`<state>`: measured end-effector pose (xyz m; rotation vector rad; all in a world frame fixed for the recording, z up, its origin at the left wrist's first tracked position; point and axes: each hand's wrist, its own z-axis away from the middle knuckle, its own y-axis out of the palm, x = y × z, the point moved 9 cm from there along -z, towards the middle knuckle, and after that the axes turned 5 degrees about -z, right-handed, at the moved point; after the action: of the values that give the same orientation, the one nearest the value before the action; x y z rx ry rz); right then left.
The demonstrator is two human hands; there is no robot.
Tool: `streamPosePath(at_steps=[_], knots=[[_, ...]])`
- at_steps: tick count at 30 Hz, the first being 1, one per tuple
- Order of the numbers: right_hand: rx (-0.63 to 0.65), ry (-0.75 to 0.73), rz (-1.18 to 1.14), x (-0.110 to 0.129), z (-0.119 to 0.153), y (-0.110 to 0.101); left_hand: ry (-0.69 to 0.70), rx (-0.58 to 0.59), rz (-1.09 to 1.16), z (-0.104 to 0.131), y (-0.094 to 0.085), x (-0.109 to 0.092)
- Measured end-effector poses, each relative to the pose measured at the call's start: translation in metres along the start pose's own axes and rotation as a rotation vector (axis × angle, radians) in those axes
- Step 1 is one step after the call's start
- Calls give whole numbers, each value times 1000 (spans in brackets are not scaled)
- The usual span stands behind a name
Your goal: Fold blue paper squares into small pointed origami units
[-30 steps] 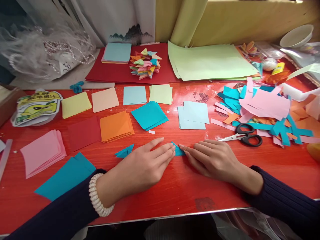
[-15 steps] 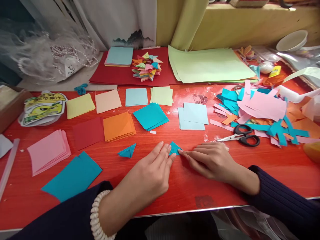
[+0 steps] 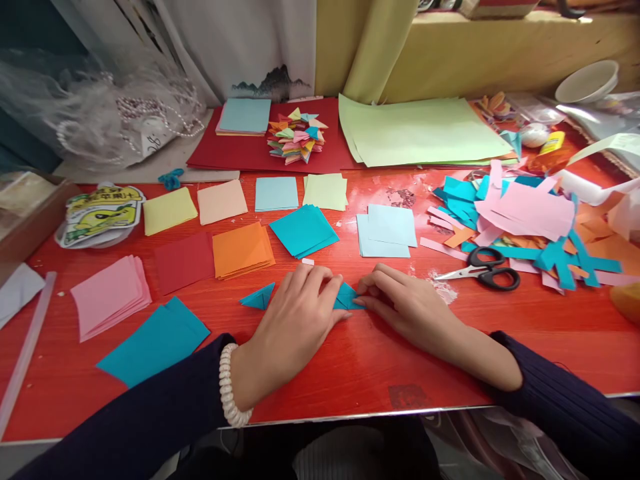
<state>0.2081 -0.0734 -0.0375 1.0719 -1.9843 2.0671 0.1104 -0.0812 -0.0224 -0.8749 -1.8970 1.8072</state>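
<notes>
Between my hands a small folded blue paper point(image 3: 345, 297) lies on the red table. My left hand point(image 3: 300, 313) covers its left part, fingers bent and together, the thumb at its lower edge. The fingertips of my right hand point(image 3: 407, 303) pinch its right corner. Another folded blue triangle point(image 3: 258, 297) rests just left of my left hand, partly hidden by it. Beyond the hands are a stack of blue squares point(image 3: 305, 231), an orange stack point(image 3: 243, 251) and light blue squares point(image 3: 387, 231).
Black-handled scissors point(image 3: 483, 269) lie right of my right hand, beside a heap of paper scraps point(image 3: 530, 210). Pink squares point(image 3: 111, 297) and larger blue sheets point(image 3: 155, 343) are at the left. A multicoloured folded-paper piece point(image 3: 297, 137) sits at the back.
My left hand has moved slightly up and now covers more of the paper. The fingers of my right hand have curled more. A flap at the paper's right corner sticks out further. The view has shifted slightly.
</notes>
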Motion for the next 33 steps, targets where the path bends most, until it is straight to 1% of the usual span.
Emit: streamPosePath(at_steps=[2, 5, 10, 13, 16, 18, 20, 22, 26, 28, 30, 31, 33], knots=[[0, -9, -10, 2, 0, 0, -4, 35, 79, 0, 4, 0], [15, -22, -6, 4, 1, 1, -6, 41, 155, 1, 3, -2], [22, -48, -42, 4, 2, 4, -4, 40, 157, 1, 1, -2], [11, -27, -55, 3, 3, 2, -8, 48, 150, 0, 2, -1], [15, -6, -81, 4, 3, 0, -5, 29, 205, 0, 1, -1], [21, -9, -112, 6, 2, -1, -14, -3, 267, 1, -3, 0], [18, 0, -164, 6, 2, -2, -50, -37, 338, 1, -6, 4], [12, 33, -249, 3, 2, -3, -98, -42, 435, 1, -7, 9], [-28, 100, -415, -1, 2, -7, -206, 2, 699, 1, 0, 18], [-45, 120, -478, -1, 2, -9, -250, -28, 835, 1, 1, 23], [-16, 151, -557, -1, 1, -8, -284, -42, 941, 1, 2, 25], [5, 168, -599, -1, 1, -7, -305, -31, 962, 1, 3, 26], [31, 198, -679, 1, 1, -5, -335, 12, 934, 1, 6, 27]])
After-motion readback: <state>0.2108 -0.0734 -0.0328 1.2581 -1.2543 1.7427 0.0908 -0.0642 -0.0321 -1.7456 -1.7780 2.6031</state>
